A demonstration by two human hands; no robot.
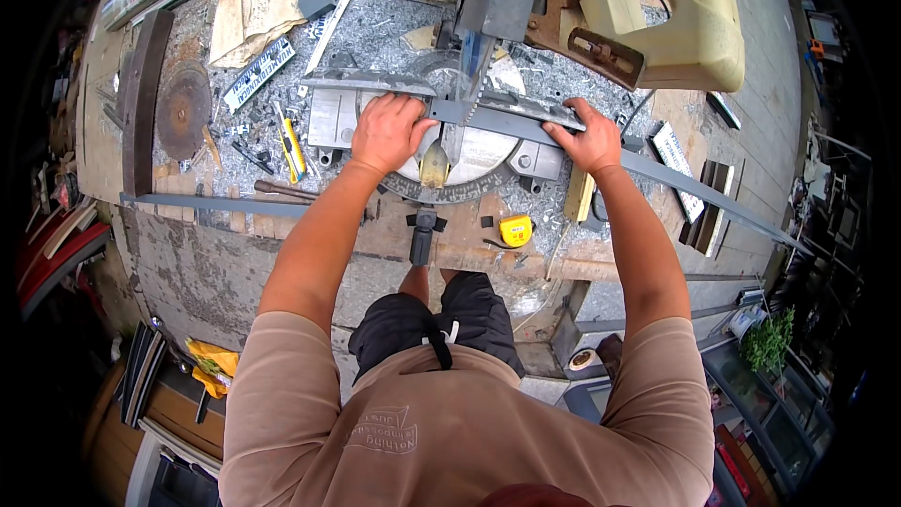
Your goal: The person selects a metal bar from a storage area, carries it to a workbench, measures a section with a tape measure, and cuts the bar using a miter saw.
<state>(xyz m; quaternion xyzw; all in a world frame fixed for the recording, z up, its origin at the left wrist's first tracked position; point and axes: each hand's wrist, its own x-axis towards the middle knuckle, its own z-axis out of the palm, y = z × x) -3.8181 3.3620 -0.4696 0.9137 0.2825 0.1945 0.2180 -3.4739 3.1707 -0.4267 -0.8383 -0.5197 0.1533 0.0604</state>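
Note:
A long grey metal profile (694, 184) lies across a mitre saw, against the saw's fence (371, 82), and runs out to the right past the bench. My left hand (387, 134) is closed at the profile's left end, fingers over the fence and thumb beside the end. Farther right, my right hand (591, 138) pinches the profile to the fence, thumb on the near side and fingers behind. Between my hands the toothed saw blade (477, 84) stands over the profile; whether it touches cannot be told. The saw's cream handle (694, 28) rises at the upper right.
A yellow tape measure (515, 231) sits near the bench's front edge (563, 266). To the left lie a yellow utility knife (293, 150), a loose round saw blade (185, 111) and a dark bar (145, 103). Metal chips and offcuts litter the bench.

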